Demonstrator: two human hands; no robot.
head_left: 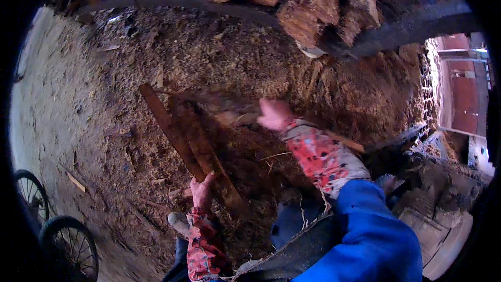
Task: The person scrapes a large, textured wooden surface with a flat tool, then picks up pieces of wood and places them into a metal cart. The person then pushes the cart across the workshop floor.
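Near the lower middle, my left hand (202, 190) is closed on the near end of a long brown wooden board (171, 131). The board slants away to the far left over the littered ground. A second, wider brown board (213, 163) lies close along its right side. My right hand (274, 114) is out over the ground to the right of both boards, apart from them. Motion smears its fingers, so I cannot make out whether it holds anything. Patterned red sleeves cover both my forearms, with blue cloth higher on the right arm.
Wood chips and bark litter the ground (219, 47). A dark beam (229, 9) crosses the far side, with rough wood pieces (309, 9) on and behind it. Two spoked wheels (70, 248) stand at the lower left. A thin wood strip (345, 141) lies beside my right forearm.
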